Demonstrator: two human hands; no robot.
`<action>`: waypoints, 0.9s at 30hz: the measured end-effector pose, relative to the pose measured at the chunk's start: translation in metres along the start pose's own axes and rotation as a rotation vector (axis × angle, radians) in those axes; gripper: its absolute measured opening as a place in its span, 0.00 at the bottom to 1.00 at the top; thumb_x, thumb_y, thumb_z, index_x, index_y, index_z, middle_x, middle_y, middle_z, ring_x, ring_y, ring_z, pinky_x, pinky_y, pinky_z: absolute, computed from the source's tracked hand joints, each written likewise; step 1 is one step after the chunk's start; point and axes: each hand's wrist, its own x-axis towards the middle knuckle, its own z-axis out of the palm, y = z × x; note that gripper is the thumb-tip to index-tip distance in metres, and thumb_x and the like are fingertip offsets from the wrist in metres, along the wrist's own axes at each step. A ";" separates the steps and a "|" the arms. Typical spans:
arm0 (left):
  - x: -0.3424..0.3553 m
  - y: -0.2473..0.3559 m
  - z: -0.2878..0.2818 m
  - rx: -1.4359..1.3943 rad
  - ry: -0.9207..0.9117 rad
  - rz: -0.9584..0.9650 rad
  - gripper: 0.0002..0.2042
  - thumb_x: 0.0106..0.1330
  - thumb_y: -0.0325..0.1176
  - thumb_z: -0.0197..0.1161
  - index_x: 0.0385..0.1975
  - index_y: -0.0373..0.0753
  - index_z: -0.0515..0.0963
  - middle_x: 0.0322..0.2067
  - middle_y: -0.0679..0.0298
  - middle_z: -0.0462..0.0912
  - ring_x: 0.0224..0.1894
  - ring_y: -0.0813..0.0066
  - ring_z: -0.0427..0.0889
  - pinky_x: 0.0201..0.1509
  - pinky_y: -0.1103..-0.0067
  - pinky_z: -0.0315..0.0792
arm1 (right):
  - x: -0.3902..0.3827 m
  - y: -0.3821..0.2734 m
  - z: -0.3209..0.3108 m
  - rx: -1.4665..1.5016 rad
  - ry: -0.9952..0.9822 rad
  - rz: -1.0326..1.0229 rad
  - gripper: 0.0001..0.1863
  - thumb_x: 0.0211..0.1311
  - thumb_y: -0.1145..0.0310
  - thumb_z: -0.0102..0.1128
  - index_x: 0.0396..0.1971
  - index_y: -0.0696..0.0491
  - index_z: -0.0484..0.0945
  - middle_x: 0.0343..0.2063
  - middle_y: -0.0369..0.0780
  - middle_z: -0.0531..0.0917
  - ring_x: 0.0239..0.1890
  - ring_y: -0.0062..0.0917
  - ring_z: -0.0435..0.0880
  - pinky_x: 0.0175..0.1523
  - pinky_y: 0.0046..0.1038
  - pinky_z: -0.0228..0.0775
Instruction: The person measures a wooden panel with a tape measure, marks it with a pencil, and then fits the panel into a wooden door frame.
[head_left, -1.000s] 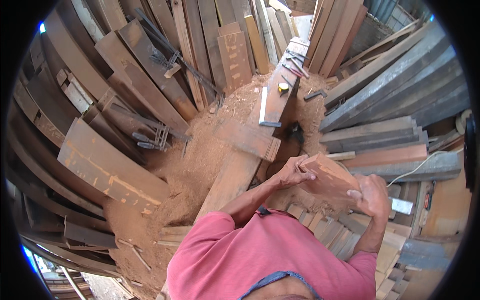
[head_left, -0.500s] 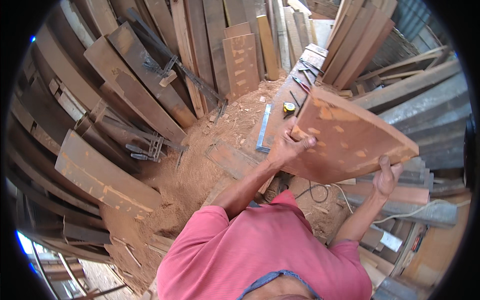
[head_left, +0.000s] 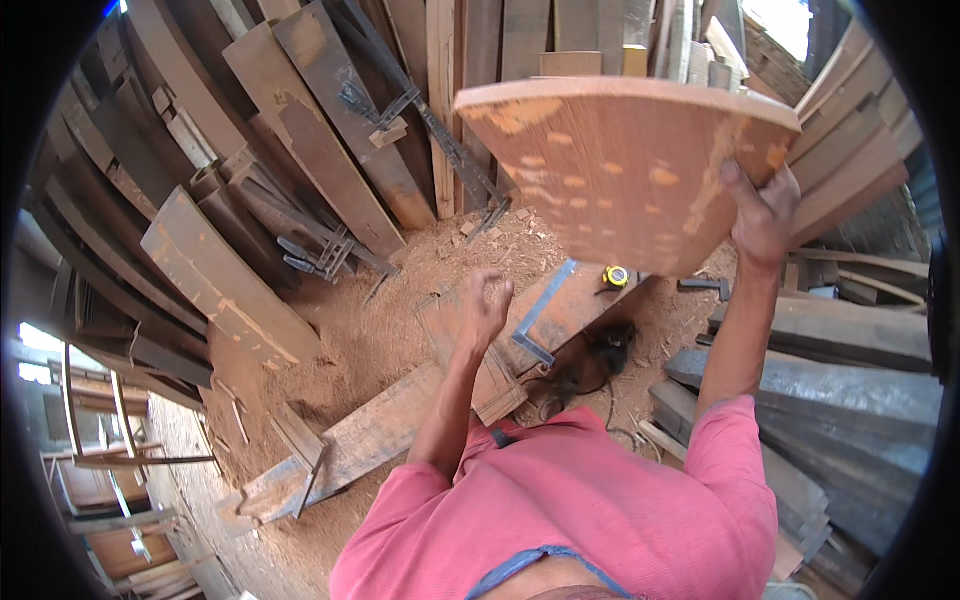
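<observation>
My right hand [head_left: 757,205] grips the right edge of a broad reddish-brown board [head_left: 625,170] with pale patches, raised above the bench. My left hand [head_left: 488,300] is apart from the board, below its left part, with fingers curled and nothing visible in them. Beneath them a long plank bench [head_left: 386,420] runs diagonally, with a shorter piece across it. A metal square [head_left: 545,310] and a yellow tape measure [head_left: 614,278] lie on it beside the board's lower edge.
Many planks [head_left: 330,120] lean upright around the left and back, some with bar clamps [head_left: 325,255]. Long timbers [head_left: 820,390] are stacked at the right. Sawdust [head_left: 360,330] covers the floor. A dark tool with a cord [head_left: 590,360] sits under the bench.
The board has swung upward and toward the back in my right hand. My left hand has let go of it and dropped to the left. The view has turned, showing more of the bench.
</observation>
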 end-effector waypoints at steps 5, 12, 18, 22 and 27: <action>-0.104 -0.055 0.020 0.195 -0.144 -0.054 0.18 0.61 0.41 0.67 0.46 0.37 0.76 0.50 0.47 0.76 0.58 0.48 0.71 0.62 0.61 0.64 | 0.078 0.090 0.026 0.108 -0.018 -0.074 0.26 0.55 0.65 0.75 0.49 0.64 0.77 0.41 0.39 0.85 0.41 0.20 0.82 0.49 0.24 0.74; -0.174 -0.054 0.024 0.376 -0.171 -0.348 0.20 0.58 0.42 0.68 0.47 0.38 0.76 0.54 0.46 0.73 0.62 0.48 0.67 0.66 0.60 0.60 | 0.157 0.214 0.061 -0.100 -0.250 0.088 0.31 0.53 0.59 0.76 0.53 0.61 0.76 0.43 0.44 0.85 0.45 0.27 0.84 0.52 0.28 0.74; -0.145 -0.049 0.044 0.486 -0.197 -0.365 0.22 0.58 0.45 0.67 0.48 0.39 0.77 0.55 0.47 0.72 0.62 0.49 0.67 0.68 0.61 0.58 | 0.087 0.410 0.021 -0.718 -0.352 0.226 0.34 0.56 0.60 0.71 0.60 0.57 0.69 0.54 0.52 0.79 0.59 0.44 0.77 0.62 0.39 0.69; -0.113 -0.032 0.052 0.479 -0.366 -0.472 0.23 0.59 0.48 0.65 0.49 0.40 0.77 0.56 0.50 0.73 0.61 0.50 0.68 0.68 0.61 0.57 | -0.021 0.431 0.014 -0.672 -0.600 0.427 0.22 0.57 0.57 0.68 0.44 0.58 0.81 0.43 0.52 0.84 0.47 0.45 0.82 0.53 0.37 0.73; -0.098 -0.041 0.065 0.483 -0.340 -0.287 0.23 0.58 0.47 0.66 0.48 0.39 0.77 0.54 0.49 0.74 0.58 0.49 0.69 0.65 0.61 0.60 | -0.104 0.401 0.010 -0.691 -0.751 0.652 0.24 0.58 0.57 0.67 0.47 0.60 0.81 0.47 0.53 0.83 0.53 0.44 0.81 0.57 0.38 0.72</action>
